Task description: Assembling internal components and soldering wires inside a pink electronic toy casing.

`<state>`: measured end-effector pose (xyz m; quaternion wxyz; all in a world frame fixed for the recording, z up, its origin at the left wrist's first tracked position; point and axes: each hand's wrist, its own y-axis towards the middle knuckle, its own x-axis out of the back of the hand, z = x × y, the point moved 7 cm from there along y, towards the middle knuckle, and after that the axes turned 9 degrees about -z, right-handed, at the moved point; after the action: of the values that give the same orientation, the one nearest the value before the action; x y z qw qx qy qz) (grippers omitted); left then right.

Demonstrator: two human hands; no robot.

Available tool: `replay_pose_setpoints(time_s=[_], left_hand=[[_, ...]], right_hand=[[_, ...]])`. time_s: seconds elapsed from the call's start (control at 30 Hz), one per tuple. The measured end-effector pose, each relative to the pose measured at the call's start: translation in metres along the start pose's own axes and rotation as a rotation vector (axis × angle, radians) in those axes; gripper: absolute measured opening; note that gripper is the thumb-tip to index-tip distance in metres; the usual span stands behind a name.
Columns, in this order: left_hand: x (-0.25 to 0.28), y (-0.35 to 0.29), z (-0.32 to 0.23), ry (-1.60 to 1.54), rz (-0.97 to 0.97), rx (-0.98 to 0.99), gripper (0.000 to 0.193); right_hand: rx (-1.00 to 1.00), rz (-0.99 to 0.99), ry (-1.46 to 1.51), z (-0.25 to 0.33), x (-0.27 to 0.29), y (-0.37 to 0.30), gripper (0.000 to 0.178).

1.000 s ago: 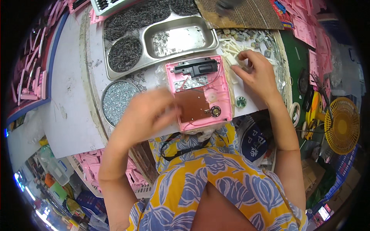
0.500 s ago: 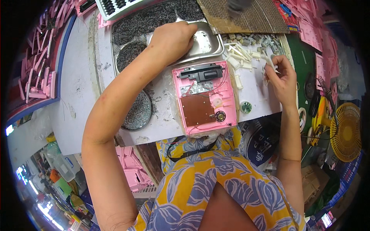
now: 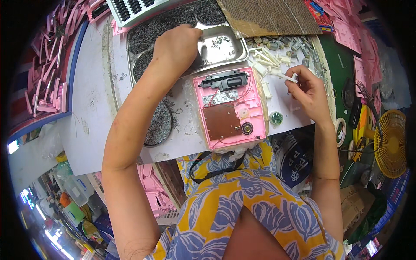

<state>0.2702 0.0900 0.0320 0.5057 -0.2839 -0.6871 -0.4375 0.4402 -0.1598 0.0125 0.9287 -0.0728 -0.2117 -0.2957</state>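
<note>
**Bench check: right hand clamped on a white part, left hand over the tray, grip unseen**

Clock directions run from the centre of the pink case, with 12 at the far edge of the table.

The case lies open, face up, at the table's near edge. Inside it, a black unit sits at 12, a brown board at 7 and a round speaker at 5. Thin red wires run around these pieces. Neither hand touches the case.

The right hand is between 2 and 3, clear of the table's loose stock. Its thumb and forefinger are clamped on a small white part.

The left hand is between 10 and 11, over the steel tray. The fingertips are hidden by the back of the hand; whether they are together, apart or gripping anything cannot be told.

Small dark pieces fill the tray's far and left sections. White pieces are heaped at 1, with metal pieces just beyond and cardboard farther out. A round dish stands between 8 and 9, partly covered by the left forearm. A green disc lies between 3 and 4, just beside the case.
</note>
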Motion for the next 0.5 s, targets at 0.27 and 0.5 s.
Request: replay_pose_setpoints(time_s=[0.27, 0.5], left_hand=[[-0.002, 0.003, -0.014, -0.044, -0.123, -0.021, 0.019], [-0.044, 0.021, -0.052, -0.077, 0.050, -0.265, 0.015]], right_hand=[[0.065, -0.039, 0.002, 0.013, 0.001, 0.001, 0.015], [-0.060, 0.022, 0.216, 0.016, -0.011, 0.001, 0.016]])
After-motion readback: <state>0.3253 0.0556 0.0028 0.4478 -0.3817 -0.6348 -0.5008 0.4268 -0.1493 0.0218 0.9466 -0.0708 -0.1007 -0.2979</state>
